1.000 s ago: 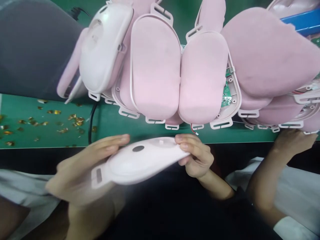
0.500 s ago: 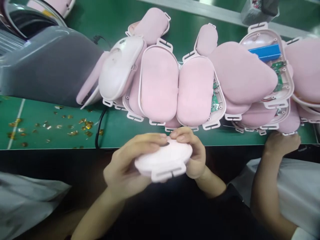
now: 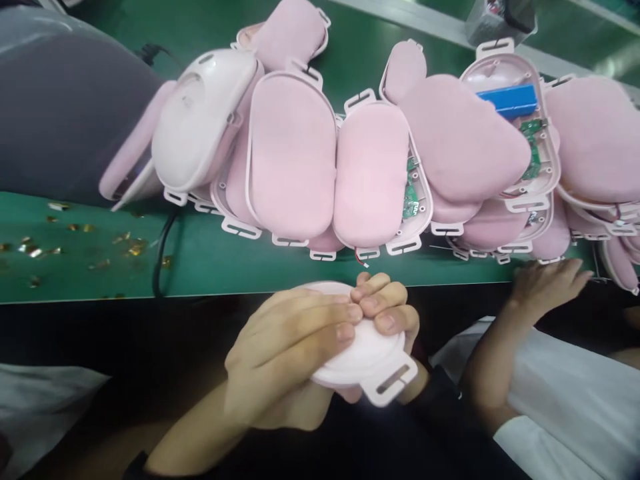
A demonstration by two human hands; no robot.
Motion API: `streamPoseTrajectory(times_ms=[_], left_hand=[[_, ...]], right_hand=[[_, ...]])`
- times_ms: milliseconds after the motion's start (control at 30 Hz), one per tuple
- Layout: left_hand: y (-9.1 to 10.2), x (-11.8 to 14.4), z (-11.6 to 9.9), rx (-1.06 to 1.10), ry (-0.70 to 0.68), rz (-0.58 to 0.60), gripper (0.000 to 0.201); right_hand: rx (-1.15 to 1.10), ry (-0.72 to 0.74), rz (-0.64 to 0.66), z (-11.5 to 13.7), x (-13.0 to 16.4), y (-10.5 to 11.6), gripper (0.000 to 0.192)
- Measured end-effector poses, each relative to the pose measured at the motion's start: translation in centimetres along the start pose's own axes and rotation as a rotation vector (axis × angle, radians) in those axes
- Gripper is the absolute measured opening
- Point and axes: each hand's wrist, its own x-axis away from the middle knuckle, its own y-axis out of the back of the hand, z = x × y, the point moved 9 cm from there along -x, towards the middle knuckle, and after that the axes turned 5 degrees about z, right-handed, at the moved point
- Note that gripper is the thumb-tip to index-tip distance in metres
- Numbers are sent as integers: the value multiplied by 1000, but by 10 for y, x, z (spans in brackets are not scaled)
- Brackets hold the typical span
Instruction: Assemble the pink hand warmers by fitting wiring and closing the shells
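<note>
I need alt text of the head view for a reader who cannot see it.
The left hand and right hand grip a pale plastic casing with a slotted loop. Beyond, pink casings, some showing circuit boards, crowd a green workbench, a co-worker's hand at right.

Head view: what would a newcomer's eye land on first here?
Probably the pale casing at lower centre, grasped between the left hand and right hand. Just beyond, a crowded row of pink casings spreads across the green table. Two bright accents stand out: a blue block in an open casing at upper right, and gold-coloured scraps scattered at left.
</note>
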Motion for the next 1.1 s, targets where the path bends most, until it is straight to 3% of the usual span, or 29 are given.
streamPoseTrajectory(times_ms=[33, 100, 133, 167, 200, 233, 367, 400, 433, 533, 667, 900, 1100], left_hand=[[-2, -2, -1, -27, -1, 17, 18], [-5, -4, -2, -63, -24, 76, 22], [-4, -4, 0, -88, -21, 108, 26], [-3, -2, 4, -107, -6, 144, 29], [-1, 2, 9, -120, 19, 178, 30], [3, 6, 14, -137, 52, 208, 29], [29, 21, 22, -320, 95, 232, 26], [35, 22, 23, -386, 86, 237, 29], [39, 23, 25, -442, 75, 255, 30], [43, 22, 36, -572, 45, 338, 28], [36, 27, 53, -548, 1, 393, 23], [38, 48, 52, -455, -101, 183, 29], [37, 46, 54, -434, -164, 260, 32]], right_hand=[[15, -14, -15, -11, 7, 32, 62], [122, -110, -153, -32, 23, 90, 50], [208, -151, -203, -36, 29, 104, 51], [267, -162, -219, -34, 32, 106, 53], [307, -146, -212, -27, 32, 94, 56], [308, -94, -163, -15, 27, 69, 58], [208, 94, -50, 34, 0, -75, 60], [158, 146, -74, 43, -6, -104, 61], [91, 223, -139, 52, -10, -125, 57], [141, 251, -96, 49, -23, -176, 41], [133, 201, -131, 28, -28, -191, 29], [161, 251, -323, 29, -18, -201, 19], [223, 256, -373, 33, -17, -203, 28]])
